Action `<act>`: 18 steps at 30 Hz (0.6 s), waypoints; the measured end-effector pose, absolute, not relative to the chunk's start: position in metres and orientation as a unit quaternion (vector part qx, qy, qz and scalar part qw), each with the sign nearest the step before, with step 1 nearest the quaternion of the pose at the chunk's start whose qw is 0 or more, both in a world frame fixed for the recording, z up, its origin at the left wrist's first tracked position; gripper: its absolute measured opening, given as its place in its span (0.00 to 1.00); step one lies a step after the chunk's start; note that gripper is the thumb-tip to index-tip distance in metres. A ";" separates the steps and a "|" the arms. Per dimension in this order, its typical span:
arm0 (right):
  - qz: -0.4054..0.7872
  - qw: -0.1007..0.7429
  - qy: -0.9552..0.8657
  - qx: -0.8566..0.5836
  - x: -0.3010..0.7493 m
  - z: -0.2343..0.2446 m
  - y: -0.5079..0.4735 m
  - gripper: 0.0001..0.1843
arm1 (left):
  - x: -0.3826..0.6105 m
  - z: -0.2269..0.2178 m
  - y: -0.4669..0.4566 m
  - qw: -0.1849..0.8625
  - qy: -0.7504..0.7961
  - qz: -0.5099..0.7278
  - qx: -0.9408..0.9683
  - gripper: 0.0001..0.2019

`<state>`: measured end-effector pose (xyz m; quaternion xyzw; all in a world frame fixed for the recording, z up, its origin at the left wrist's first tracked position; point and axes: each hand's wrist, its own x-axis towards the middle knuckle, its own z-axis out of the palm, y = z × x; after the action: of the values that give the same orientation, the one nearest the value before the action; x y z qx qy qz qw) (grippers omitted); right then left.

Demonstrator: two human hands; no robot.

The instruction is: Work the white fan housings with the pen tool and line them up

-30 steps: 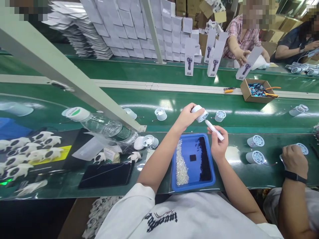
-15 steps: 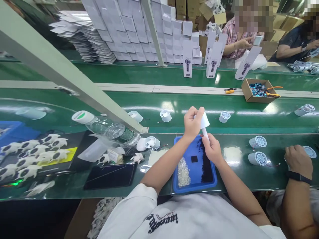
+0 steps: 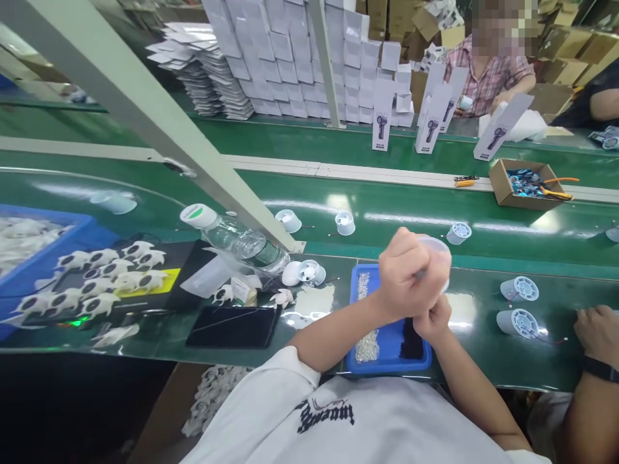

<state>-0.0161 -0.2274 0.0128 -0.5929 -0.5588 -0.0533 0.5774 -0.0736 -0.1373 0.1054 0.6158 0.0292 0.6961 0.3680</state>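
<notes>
My left hand is closed round a white round fan housing, held above the blue tray. My right hand sits just below it in a fist; the white pen-like tool seen earlier is hidden by the left hand. The tray lies on the near green table edge and holds a strip of small clear parts and a patch of small black parts.
More white fan housings stand on the green belt. A water bottle lies at the left beside white fan blades and a dark tablet. A co-worker's hand rests at right. Boxes and another person stand across.
My left hand has brought the housing down and toward me, over the tray. My right hand has tucked in under it, and the tool is no longer visible. The view has shifted left.
</notes>
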 end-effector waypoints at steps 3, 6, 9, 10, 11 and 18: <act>-0.082 0.579 -0.568 -0.579 -0.016 0.012 -0.232 0.18 | -0.072 0.107 -0.140 0.428 -0.042 0.683 0.591 0.22; -0.094 0.560 -0.581 -0.583 -0.011 0.016 -0.237 0.16 | -0.067 0.102 -0.138 0.456 -0.063 0.684 0.567 0.22; -0.086 0.541 -0.570 -0.613 -0.002 0.019 -0.238 0.18 | -0.059 0.094 -0.132 0.531 -0.098 0.657 0.526 0.23; -0.067 0.539 -0.559 -0.627 0.001 0.019 -0.237 0.19 | -0.056 0.091 -0.129 0.551 -0.093 0.647 0.519 0.23; -0.041 0.542 -0.545 -0.638 0.003 0.019 -0.235 0.19 | -0.053 0.088 -0.125 0.561 -0.075 0.637 0.523 0.22; 0.084 0.599 -0.441 -0.663 0.008 0.014 -0.218 0.18 | -0.046 0.074 -0.103 0.649 0.076 0.407 0.638 0.24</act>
<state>0.0079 -0.2183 0.0141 -0.6626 -0.4414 0.0843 0.5992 -0.0462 -0.1031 0.0744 0.6380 0.0758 0.4070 0.6493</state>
